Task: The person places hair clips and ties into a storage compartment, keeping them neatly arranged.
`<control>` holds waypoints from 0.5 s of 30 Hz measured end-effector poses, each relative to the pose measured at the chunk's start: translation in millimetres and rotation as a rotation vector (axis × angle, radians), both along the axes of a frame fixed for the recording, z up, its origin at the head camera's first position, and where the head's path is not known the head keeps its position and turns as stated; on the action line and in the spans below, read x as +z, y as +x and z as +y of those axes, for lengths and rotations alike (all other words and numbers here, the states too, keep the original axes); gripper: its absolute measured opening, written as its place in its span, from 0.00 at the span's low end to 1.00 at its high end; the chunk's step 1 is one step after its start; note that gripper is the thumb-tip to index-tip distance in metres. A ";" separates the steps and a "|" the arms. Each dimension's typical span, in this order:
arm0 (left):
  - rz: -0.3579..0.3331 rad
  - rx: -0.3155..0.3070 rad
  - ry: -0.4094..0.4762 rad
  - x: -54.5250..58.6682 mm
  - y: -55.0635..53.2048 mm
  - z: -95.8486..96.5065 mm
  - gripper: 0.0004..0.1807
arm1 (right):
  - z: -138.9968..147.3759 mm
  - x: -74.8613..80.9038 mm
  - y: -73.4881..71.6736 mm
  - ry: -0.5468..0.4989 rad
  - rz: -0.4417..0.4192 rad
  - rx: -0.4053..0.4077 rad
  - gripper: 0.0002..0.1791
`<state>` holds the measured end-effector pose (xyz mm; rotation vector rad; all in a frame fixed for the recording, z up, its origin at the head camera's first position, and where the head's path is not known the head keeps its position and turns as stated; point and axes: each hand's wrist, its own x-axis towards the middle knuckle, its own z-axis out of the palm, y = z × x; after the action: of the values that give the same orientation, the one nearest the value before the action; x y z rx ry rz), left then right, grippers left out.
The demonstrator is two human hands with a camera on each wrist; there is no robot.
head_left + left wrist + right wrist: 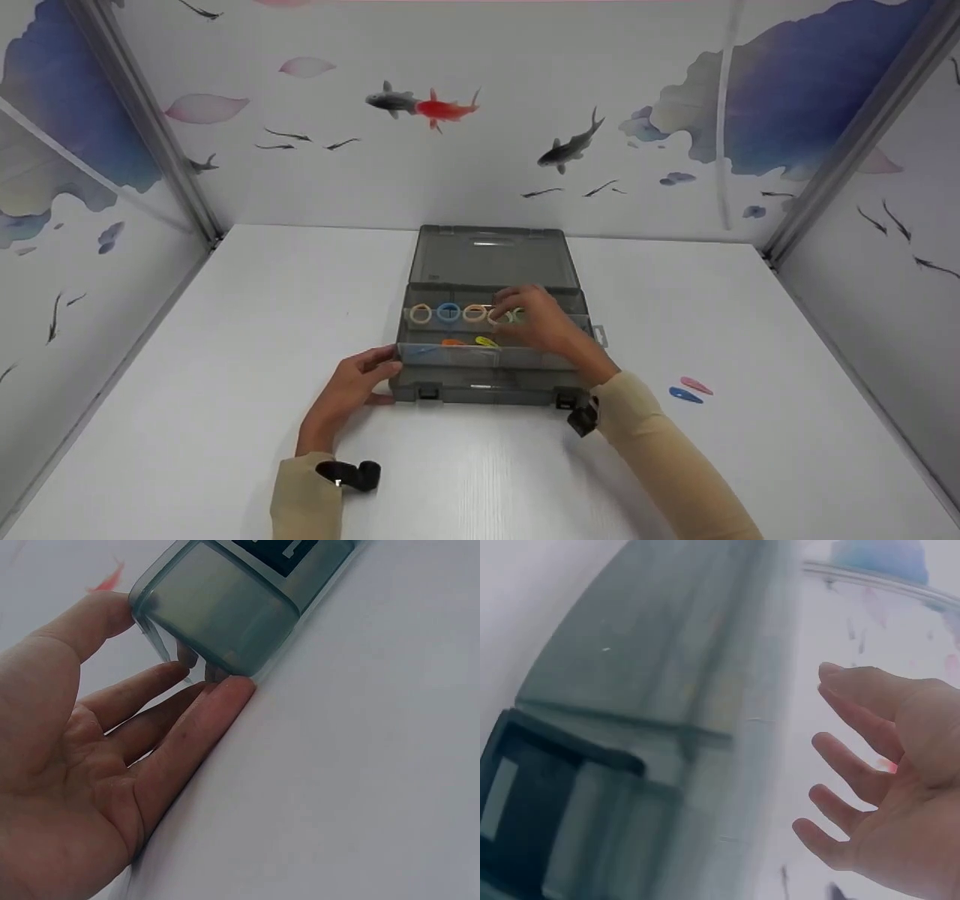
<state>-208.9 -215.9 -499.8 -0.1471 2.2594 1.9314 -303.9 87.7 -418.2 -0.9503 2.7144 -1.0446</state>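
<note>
A grey translucent compartment box (450, 377) lies on the table with its lid (491, 259) folded back. Several coloured hair ties stand in a row inside, among them a blue hair tie (448, 313). Nearer the front compartment are an orange hair clip (454, 342) and a yellow hair clip (486, 341). My left hand (352, 386) touches the box's left end, fingers nearly straight and thumb at the upper edge. Over the right part of the row hovers my right hand (544, 321), fingers loosely bent. Nothing shows between those fingers in the right wrist view.
To the right of the box, a pink hair clip (697, 385) and a blue hair clip (685, 394) lie on the white table (465, 472). Panels printed with fish and petals enclose the back and both sides. Black cameras sit on both wrists.
</note>
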 end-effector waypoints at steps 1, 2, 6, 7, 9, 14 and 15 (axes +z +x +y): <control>-0.001 0.000 -0.001 -0.4 -0.1 -0.1 0.32 | 2.9 1.6 2.7 -0.018 0.020 0.009 0.11; -0.001 0.000 -0.001 -0.8 -0.2 -0.3 0.32 | 5.9 3.0 5.5 -0.034 0.039 0.013 0.10; -0.001 -0.005 0.008 -2.2 -0.2 -1.3 0.31 | 19.4 10.5 19.1 -0.076 0.044 0.001 0.10; 0.000 -0.006 0.012 -2.6 -0.1 -1.5 0.31 | 23.5 12.3 22.6 -0.086 0.037 -0.003 0.10; 0.002 -0.013 0.015 -2.7 0.1 -1.7 0.31 | 32.7 15.7 29.4 -0.102 0.026 -0.009 0.10; 0.005 -0.024 0.013 -2.0 -0.2 -1.9 0.31 | 59.4 17.8 41.0 -0.138 0.022 -0.037 0.11; 0.005 -0.024 0.013 -1.8 -0.3 -2.0 0.31 | 65.4 17.3 42.5 -0.145 0.019 -0.045 0.11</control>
<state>-209.3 -217.9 -501.6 -0.1138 2.2407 1.9360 -261.4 153.2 -400.8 -0.9274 2.7177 -1.2622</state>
